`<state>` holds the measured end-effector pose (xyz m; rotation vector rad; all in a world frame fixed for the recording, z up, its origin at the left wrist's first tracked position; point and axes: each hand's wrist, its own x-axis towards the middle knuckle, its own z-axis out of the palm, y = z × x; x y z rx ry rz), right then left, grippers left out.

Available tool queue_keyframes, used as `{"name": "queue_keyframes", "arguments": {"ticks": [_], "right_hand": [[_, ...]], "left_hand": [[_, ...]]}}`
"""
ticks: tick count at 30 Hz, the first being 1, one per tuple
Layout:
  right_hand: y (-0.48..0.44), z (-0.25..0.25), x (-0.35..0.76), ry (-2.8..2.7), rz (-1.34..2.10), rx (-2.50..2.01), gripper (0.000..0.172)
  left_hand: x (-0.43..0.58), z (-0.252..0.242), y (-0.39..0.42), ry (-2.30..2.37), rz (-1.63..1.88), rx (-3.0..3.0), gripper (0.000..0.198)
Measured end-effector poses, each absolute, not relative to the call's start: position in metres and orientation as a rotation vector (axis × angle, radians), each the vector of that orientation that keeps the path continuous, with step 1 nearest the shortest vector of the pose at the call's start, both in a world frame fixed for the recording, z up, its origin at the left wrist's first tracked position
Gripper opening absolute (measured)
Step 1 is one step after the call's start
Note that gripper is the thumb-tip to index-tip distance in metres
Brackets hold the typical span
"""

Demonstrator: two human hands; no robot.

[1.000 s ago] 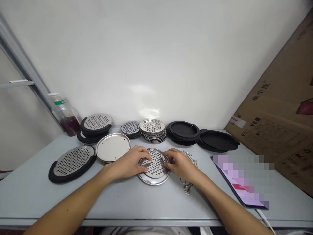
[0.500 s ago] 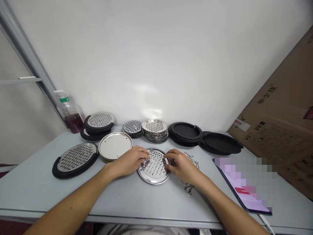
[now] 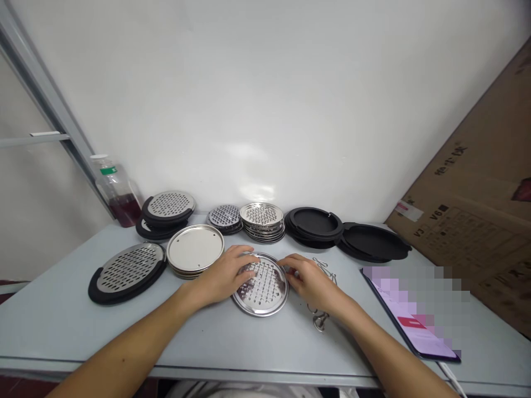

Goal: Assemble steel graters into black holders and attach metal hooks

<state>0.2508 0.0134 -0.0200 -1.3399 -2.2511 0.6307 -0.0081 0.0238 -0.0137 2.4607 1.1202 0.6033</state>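
Observation:
A round metal grater plate (image 3: 265,290) lies in a shiny rimmed metal disc in front of me. My left hand (image 3: 226,273) rests over its left edge, fingers spread and thumb apart, the tips on the grating surface. At the upper right rim, my right hand (image 3: 311,282) has its fingers bent and parted, the tips touching or close to the rim. Neither hand is closed round the plate. Partly behind my right hand lie bent metal wire pieces (image 3: 320,320). A stack of plain metal discs (image 3: 194,246) stands just beyond my left hand.
Along the wall stand small grater plates (image 3: 225,215), rimmed metal graters (image 3: 262,214), black round trays (image 3: 317,222) and larger black trays (image 3: 375,242). Black-edged graters (image 3: 133,268) and a bottle of dark liquid (image 3: 124,207) are left. A phone (image 3: 409,326) and cardboard box (image 3: 468,237) are right.
My right fingers have drawn back from the grating surface to the rim. My left fingers have opened out a little. The plate sits slightly nearer to me.

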Motion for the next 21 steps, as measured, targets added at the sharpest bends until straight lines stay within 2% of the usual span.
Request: {"name": "queue_keyframes", "arguments": {"ticks": [5, 11, 21], "right_hand": [[0.012, -0.016, 0.254, -2.219, 0.748, -1.360, 0.034], [0.011, -0.022, 0.259, -2.206, 0.919, -1.306, 0.052], [0.011, -0.022, 0.255, -2.142, 1.018, -1.405, 0.064]], "left_hand": [[-0.007, -0.020, 0.020, 1.105, 0.475, 2.416, 0.041], [-0.003, -0.023, 0.014, 1.025, 0.318, 2.381, 0.068], [0.004, -0.018, 0.009, 0.958, 0.377, 2.424, 0.061]]}}
